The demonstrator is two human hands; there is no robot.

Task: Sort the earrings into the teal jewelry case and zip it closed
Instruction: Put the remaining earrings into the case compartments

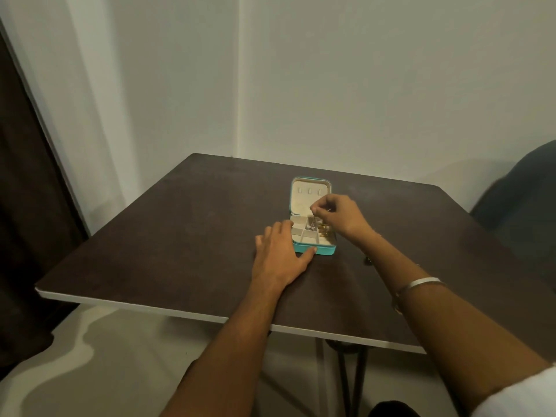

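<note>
On the dark worktop (pixel 180 236), right of centre and toward its far edge, sits the teal jewelry case (pixel 313 218), unzipped, lid folded back flat away from the person, cream compartments showing. Left hand (pixel 281 254) lies flat beside the case's near-left corner, fingers straight, thumb tip touching the teal front wall, holding nothing, apparently steadying it. Right hand (pixel 337 216) hangs over the tray's right side, fingers curled, thumb and forefinger pinched on a small dangling earring (pixel 313 219) just above the middle compartments; detail too small to be sure it has touched down. Some gold and silver pieces already lie in the right-hand cells. Step in hand looks like sorting, dropping this earring into a cell; zipping not yet begun. Next move likely calls for lowering it into a cell without snagging the dividers, then letting go. A small dark item (pixel 367 259) lies on the worktop under the right forearm, possibly another earring, cannot tell. Plenty of bare worktop left and front of the case; far edge is near the lid, wall (pixel 361 85) behind, dark chair (pixel 523 200) at right.
</note>
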